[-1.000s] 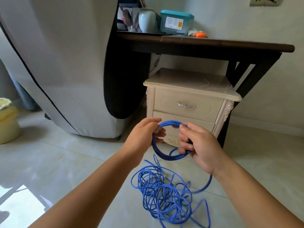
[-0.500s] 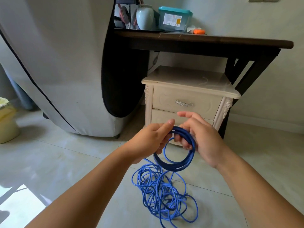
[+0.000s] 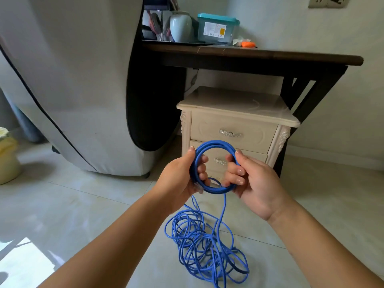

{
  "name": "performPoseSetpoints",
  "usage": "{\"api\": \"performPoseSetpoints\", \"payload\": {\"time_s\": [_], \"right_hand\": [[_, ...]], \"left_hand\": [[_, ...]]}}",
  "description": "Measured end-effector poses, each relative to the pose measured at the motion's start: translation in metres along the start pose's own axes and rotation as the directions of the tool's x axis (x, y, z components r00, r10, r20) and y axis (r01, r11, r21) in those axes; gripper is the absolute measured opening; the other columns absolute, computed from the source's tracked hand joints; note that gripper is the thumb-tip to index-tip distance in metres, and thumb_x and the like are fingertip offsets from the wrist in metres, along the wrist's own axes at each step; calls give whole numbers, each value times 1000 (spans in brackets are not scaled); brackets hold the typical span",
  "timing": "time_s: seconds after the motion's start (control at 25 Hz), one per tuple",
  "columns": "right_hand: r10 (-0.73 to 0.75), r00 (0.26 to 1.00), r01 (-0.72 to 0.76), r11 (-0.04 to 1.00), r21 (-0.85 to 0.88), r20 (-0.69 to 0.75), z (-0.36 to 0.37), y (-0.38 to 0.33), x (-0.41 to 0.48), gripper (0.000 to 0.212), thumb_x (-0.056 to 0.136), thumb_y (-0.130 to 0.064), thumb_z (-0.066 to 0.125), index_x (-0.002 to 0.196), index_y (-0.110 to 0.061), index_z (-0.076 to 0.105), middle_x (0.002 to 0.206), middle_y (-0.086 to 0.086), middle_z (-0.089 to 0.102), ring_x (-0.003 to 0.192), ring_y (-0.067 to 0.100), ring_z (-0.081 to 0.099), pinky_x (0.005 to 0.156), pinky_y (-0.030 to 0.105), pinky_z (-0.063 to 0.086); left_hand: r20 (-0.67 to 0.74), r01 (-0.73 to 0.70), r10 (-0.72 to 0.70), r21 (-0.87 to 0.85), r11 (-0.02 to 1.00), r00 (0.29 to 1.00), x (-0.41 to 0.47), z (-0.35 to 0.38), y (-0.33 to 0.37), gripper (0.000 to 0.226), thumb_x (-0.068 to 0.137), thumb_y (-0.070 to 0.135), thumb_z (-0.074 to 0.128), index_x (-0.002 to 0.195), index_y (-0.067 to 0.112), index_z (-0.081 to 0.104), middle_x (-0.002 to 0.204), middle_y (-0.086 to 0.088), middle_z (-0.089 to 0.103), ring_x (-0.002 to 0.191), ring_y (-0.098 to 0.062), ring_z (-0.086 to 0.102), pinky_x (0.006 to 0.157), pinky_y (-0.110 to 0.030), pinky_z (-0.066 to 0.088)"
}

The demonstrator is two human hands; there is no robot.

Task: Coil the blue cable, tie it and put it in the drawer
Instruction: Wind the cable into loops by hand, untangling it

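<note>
Bin (image 3: 7, 159), pale yellow, sits on the floor far left of the cream cabinet (image 3: 239, 109), at the edge of view. Between bin and cabinet stands a bulky thing under a grey fabric cover (image 3: 72, 90), with its dark side just left of the cabinet. In front of the cabinet, level with its lower drawer (image 3: 218, 153), the left hand (image 3: 176, 179) grips the left side of a small round coil of the blue cable (image 3: 212, 144), thumb outside and fingers curled through the ring. The coil is a few turns thick and is held upright in the air before that drawer. The right hand (image 3: 255, 183) grips the coil's right side, with the thumb over the strands and the fingers curled inside the ring. A strand hangs from the coil's bottom to the floor. There the rest of the cable lies in a loose tangle (image 3: 207, 246) in front of the cabinet, between the forearms. The upper drawer (image 3: 207, 129) and the lower one are both closed. Above and behind the cabinet, a dark table (image 3: 270, 56) carries a pale vase (image 3: 180, 26), a clear box with a teal lid (image 3: 217, 28) and, further right, a small orange thing (image 3: 247, 44). A wall socket (image 3: 328, 2) is high up, right of the cabinet.
</note>
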State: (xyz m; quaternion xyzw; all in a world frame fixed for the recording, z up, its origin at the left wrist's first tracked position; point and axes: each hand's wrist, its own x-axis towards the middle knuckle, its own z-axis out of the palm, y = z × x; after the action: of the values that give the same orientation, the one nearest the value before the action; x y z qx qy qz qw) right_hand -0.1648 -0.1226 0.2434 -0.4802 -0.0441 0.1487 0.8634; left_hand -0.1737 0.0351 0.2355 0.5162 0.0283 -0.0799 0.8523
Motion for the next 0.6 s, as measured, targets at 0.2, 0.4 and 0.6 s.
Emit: {"api": "performPoseSetpoints", "payload": {"time_s": [0.2, 0.4, 0.6], "right_hand": [[103, 994, -77, 889, -451, 34, -1, -11, -1, 21, 103, -18, 42, 91, -7, 55, 53, -6, 28, 41, 8, 22, 44, 24, 32], [-49, 999, 26, 744, -668, -16, 6, 1, 6, 14, 102, -24, 40, 105, -19, 53, 49, -5, 41, 40, 8, 27, 41, 22, 25], [135, 988, -112, 955, -275, 68, -5, -5, 3, 36, 93, -38, 47, 108, -7, 55, 64, 12, 57, 60, 26, 58, 60, 33, 49]], "left_hand": [[105, -110, 73, 396, 912, 992, 0, -13, 12, 43, 102, 40, 42, 99, 5, 67, 74, -8, 61, 63, -17, 58, 63, -32, 54], [217, -249, 124, 813, 526, 968, -1, -1, 1, 53, 97, 55, 43, 81, 8, 62, 57, 2, 49, 49, -14, 46, 58, -31, 44], [77, -161, 142, 401, 902, 987, 0, -2, 7, 42, 102, 44, 42, 67, 20, 37, 60, 4, 24, 51, -12, 26, 47, -21, 33]]}}
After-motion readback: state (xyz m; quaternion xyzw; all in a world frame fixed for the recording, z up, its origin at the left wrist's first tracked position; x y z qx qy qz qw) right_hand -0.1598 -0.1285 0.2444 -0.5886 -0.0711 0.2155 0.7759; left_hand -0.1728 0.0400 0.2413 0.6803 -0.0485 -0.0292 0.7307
